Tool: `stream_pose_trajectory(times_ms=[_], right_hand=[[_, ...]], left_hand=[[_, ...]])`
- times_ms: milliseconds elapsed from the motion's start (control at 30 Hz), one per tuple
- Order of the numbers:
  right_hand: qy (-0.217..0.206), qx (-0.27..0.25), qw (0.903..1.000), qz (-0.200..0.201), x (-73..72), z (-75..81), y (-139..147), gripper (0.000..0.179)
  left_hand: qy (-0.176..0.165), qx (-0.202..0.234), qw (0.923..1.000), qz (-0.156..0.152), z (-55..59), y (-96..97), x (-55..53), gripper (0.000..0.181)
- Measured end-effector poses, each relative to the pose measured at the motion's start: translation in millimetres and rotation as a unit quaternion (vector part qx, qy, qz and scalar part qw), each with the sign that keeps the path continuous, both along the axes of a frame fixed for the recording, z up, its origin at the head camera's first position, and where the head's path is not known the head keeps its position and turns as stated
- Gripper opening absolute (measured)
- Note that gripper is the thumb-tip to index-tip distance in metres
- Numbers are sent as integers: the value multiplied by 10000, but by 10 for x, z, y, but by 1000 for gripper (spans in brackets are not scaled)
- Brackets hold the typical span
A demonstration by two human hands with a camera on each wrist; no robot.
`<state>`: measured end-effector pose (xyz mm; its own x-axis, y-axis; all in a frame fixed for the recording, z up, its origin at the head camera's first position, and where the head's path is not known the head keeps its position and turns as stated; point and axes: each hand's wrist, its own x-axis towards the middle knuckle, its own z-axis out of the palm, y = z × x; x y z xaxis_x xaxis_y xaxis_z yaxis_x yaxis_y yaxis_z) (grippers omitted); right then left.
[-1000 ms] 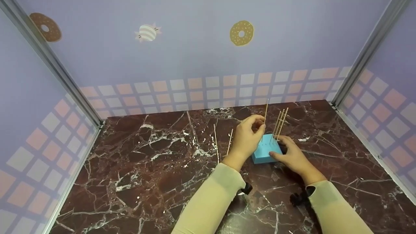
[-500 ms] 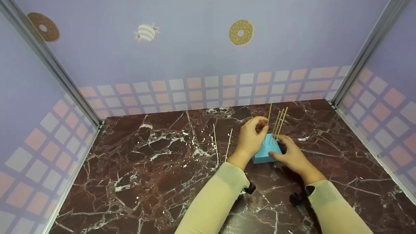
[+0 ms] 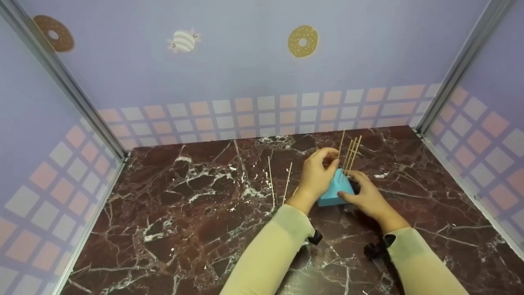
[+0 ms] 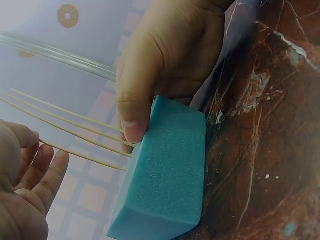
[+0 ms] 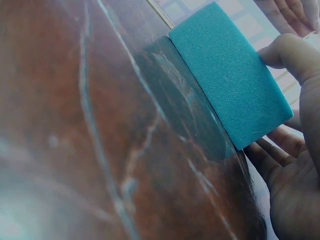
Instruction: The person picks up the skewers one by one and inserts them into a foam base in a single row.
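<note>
A light-blue foam block [image 3: 336, 196] sits on the table with several thin wooden skewers [image 3: 351, 157] standing in its top. My right hand [image 3: 367, 197] grips the block from its right side, thumb on the near part of the top and fingers behind. Above the block's left side, my left hand [image 3: 317, 175] pinches another skewer [image 3: 342, 139] between thumb and fingers. In the left wrist view that skewer [image 4: 90, 158] runs to the top face of the block [image 4: 167, 165]; how deep its tip sits cannot be told. The right wrist view shows the block's plain front [image 5: 230, 75].
Two loose skewers, one farther left [image 3: 271, 180] and one nearer my left wrist [image 3: 288, 182], lie on the dark red marbled table [image 3: 184, 241]. A lilac wall [image 3: 245, 49] closes off the back, with more panels at both sides. Small white specks are scattered mid-table.
My left hand has shifted slightly right with its skewer, which now stands closer to the other upright skewers. My right hand and the block have stayed in place.
</note>
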<state>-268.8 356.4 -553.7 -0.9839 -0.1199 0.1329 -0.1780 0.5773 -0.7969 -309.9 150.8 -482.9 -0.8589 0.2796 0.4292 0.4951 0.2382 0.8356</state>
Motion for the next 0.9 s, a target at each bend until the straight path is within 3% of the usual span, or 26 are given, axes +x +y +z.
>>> stream_pose_trajectory(times_ms=[567, 900], right_hand=[[-6, -33, 10000, 1, -8, -12, 3, 79], [17, 53, 10000, -26, -7, 1, -5, 79]], left_hand=[[128, -101, 9998, -65, -24, 20, -6, 20], [75, -96, 9999, -32, -128, 26, -17, 17]])
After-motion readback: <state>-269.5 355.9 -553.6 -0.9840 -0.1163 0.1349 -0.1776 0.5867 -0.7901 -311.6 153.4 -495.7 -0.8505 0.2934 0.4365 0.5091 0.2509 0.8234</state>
